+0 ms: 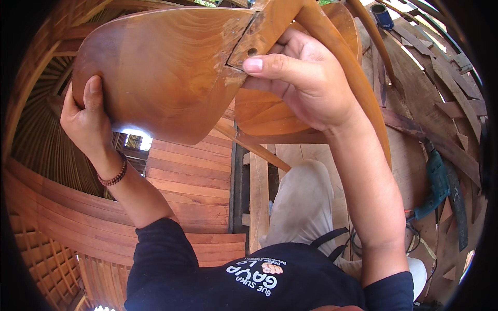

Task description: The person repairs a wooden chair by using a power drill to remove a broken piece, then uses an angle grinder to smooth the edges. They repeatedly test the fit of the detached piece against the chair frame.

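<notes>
A wide, curved chair backrest [161,67] of polished brown wood fills the upper middle. My left hand [87,114] is closed round its left edge, thumb on the face and fingers behind. At its right end the backrest meets a wooden frame piece [275,26] along a dark, angled gap, with rough patches beside it and a round hole in the frame piece. My right hand [306,78] grips this joint, thumb next to the gap and the other fingers partly hidden behind. Below and behind shows a rounded wooden seat [280,116], partly covered by my right hand.
On the right, a teal power drill [434,181] lies among scattered wood offcuts [456,88], its cable nearby. A dark blue can [382,17] stands at the upper right. Slatted reddish wood [189,181] and woven furniture [41,254] are at left. My knee [306,197] is under the chair.
</notes>
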Demonstrator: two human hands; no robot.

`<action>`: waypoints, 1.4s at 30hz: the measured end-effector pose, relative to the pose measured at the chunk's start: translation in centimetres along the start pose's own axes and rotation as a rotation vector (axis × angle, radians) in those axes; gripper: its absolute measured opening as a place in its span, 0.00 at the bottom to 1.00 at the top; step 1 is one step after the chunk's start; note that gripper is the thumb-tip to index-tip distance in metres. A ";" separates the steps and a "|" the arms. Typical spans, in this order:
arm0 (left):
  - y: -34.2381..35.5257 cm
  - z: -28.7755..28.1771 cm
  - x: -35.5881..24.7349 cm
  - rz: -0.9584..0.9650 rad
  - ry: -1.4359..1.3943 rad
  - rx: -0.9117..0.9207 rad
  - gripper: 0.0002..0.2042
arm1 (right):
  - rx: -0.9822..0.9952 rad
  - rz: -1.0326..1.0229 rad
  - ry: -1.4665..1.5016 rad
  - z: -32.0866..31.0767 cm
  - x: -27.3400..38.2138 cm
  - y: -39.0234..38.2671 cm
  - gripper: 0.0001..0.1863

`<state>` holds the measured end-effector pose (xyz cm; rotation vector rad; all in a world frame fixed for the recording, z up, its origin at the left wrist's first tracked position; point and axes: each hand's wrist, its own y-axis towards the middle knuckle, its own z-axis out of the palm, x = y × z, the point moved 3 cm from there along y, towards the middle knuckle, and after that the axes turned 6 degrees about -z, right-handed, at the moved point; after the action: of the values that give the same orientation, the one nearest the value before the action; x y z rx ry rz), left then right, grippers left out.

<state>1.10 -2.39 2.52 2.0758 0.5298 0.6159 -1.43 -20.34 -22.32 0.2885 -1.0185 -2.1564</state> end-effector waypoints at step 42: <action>0.7 -0.2 -0.7 -0.003 0.083 0.055 0.25 | -0.074 -0.037 -0.211 1.7 -0.7 -0.4 0.32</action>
<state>0.51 -3.02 3.03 2.1078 0.6035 0.6956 -1.91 -18.70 -21.55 0.0452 -1.0526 -2.2888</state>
